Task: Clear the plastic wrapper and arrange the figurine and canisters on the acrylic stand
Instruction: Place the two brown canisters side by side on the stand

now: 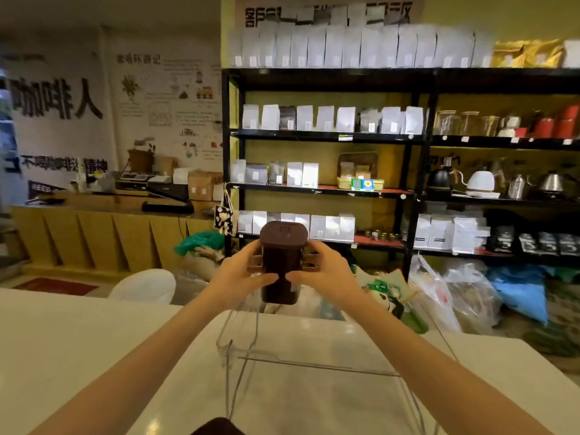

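A dark brown canister (281,262) with a square lid and side clips is held upright in the air above the far part of the clear acrylic stand (314,365). My left hand (241,274) grips its left side and my right hand (323,268) grips its right side. The stand rests on the white table (78,356). The rounded top of another dark canister (218,426) shows at the bottom edge of the view. A panda-like figurine (384,298) sits just past the table's far edge on the right. No plastic wrapper can be made out on the table.
Black shelving (414,196) with white bags, kettles and jars fills the far wall. Plastic bags and a blue sack (521,293) lie on the floor below it. A white chair back (147,285) stands beyond the table. A wooden counter (110,233) is at left.
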